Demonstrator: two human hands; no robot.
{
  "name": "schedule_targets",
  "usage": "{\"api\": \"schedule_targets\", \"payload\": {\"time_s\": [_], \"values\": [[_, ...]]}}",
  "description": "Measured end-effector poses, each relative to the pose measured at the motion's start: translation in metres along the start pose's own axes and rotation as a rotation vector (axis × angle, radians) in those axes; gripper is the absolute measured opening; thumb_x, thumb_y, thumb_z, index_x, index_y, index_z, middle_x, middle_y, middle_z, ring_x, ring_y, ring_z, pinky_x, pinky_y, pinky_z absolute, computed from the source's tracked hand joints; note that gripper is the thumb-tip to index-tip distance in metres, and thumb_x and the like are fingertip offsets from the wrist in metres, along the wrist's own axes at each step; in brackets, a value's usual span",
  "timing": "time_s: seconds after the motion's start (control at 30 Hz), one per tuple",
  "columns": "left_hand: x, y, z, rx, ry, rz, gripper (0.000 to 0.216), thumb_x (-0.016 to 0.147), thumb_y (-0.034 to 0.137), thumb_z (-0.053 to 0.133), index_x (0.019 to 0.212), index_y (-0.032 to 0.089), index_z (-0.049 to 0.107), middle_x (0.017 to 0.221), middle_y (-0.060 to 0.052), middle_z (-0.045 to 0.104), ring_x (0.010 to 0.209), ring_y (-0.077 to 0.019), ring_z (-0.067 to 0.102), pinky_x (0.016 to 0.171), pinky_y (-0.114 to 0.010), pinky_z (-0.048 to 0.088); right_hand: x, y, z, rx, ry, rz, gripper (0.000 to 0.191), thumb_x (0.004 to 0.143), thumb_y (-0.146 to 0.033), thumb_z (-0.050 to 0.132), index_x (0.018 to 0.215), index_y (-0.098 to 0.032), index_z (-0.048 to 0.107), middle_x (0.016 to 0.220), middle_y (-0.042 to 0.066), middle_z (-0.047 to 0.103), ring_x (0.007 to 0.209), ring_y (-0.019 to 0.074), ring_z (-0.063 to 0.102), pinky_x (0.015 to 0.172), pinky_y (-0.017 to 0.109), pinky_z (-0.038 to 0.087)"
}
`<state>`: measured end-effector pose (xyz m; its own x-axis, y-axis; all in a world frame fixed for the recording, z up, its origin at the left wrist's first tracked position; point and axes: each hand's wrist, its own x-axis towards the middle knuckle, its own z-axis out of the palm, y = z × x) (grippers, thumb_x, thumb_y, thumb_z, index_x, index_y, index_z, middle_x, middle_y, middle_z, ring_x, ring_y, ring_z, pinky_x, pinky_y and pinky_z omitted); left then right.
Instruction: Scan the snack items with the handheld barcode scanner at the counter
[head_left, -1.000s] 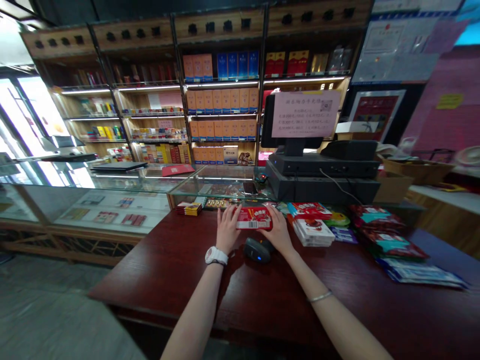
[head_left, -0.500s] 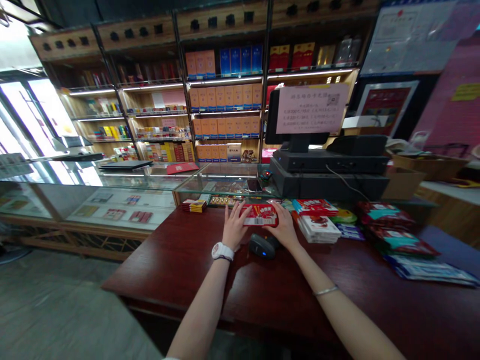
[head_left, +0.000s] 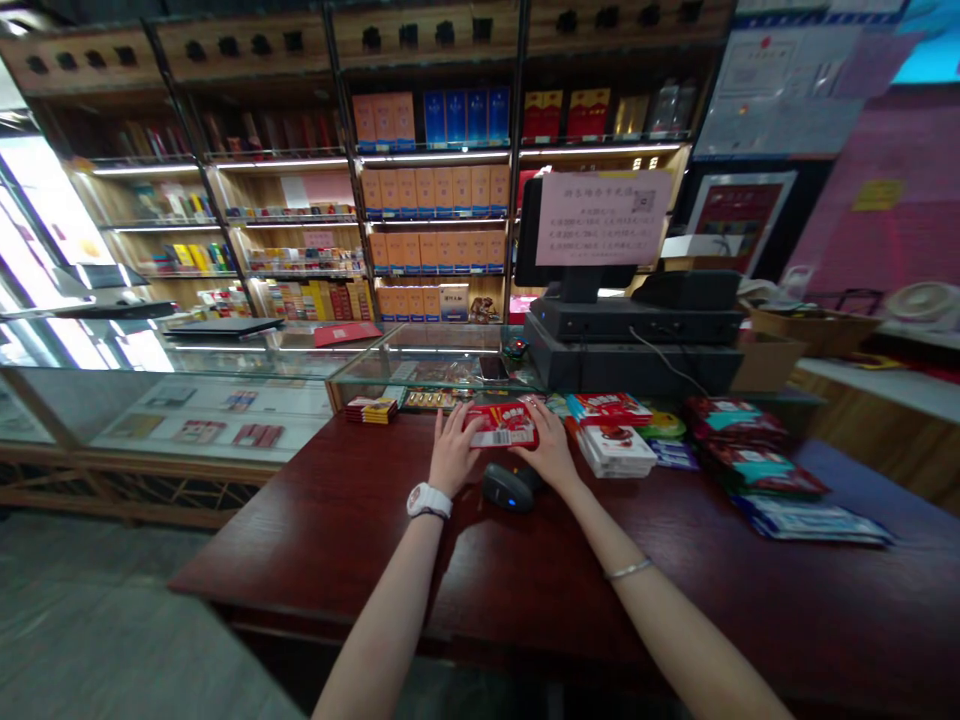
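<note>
Between my two hands is a red snack box (head_left: 501,426), its barcode side facing me. My left hand (head_left: 453,452) grips its left end, and my right hand (head_left: 549,446) grips the right end. Just below the box, a black barcode scanner (head_left: 508,488) with a blue light lies on the dark red wooden table (head_left: 322,530). To the right of my right hand are a stack of white boxes (head_left: 616,450) and red snack boxes (head_left: 609,408). A small stack of red and yellow packs (head_left: 371,409) sits to the left.
Brown and teal snack bags (head_left: 757,460) and blue-white packets (head_left: 814,520) lie on the right. Behind the table stand a glass display case (head_left: 442,345) and a monitor with a pink paper sign (head_left: 600,218) on a black base. Stocked shelves (head_left: 435,155) line the back.
The whole view has shifted, so everything sits slightly further left. Both hands keep hold of the red snack box, which stays above the scanner.
</note>
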<state>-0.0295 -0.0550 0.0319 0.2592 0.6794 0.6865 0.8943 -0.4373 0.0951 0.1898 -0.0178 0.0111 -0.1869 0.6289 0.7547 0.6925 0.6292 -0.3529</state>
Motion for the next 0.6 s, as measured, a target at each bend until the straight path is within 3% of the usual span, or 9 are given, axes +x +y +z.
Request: {"api": "schedule_targets", "payload": {"time_s": [0.2, 0.33, 0.6], "values": [[0.000, -0.002, 0.003, -0.015, 0.018, -0.053, 0.031, 0.082, 0.018, 0.062, 0.113, 0.024, 0.061, 0.153, -0.009, 0.045, 0.145, -0.0266, 0.036, 0.124, -0.057, 0.017, 0.006, -0.004, -0.014, 0.017, -0.050, -0.049, 0.082, 0.081, -0.033, 0.071, 0.152, -0.030, 0.029, 0.158, 0.011, 0.035, 0.145, 0.0315, 0.034, 0.118, 0.060, 0.023], [-0.001, -0.005, 0.007, -0.015, 0.017, -0.063, 0.029, 0.082, 0.018, 0.062, 0.110, 0.024, 0.062, 0.154, -0.008, 0.043, 0.146, -0.0268, 0.035, 0.123, -0.058, 0.017, 0.007, -0.003, -0.031, 0.057, -0.076, -0.087, 0.077, 0.085, -0.036, 0.067, 0.152, -0.028, 0.030, 0.157, 0.012, 0.036, 0.145, 0.0292, 0.035, 0.118, 0.056, 0.028], [0.000, -0.007, 0.008, -0.022, -0.004, -0.093, 0.031, 0.080, 0.019, 0.063, 0.111, 0.024, 0.062, 0.154, -0.009, 0.043, 0.146, -0.0281, 0.035, 0.123, -0.059, 0.018, -0.021, 0.017, -0.053, 0.131, -0.188, -0.054, 0.063, 0.090, -0.033, 0.058, 0.149, -0.024, 0.038, 0.151, 0.012, 0.046, 0.141, 0.0264, 0.042, 0.118, 0.052, 0.034]]}}
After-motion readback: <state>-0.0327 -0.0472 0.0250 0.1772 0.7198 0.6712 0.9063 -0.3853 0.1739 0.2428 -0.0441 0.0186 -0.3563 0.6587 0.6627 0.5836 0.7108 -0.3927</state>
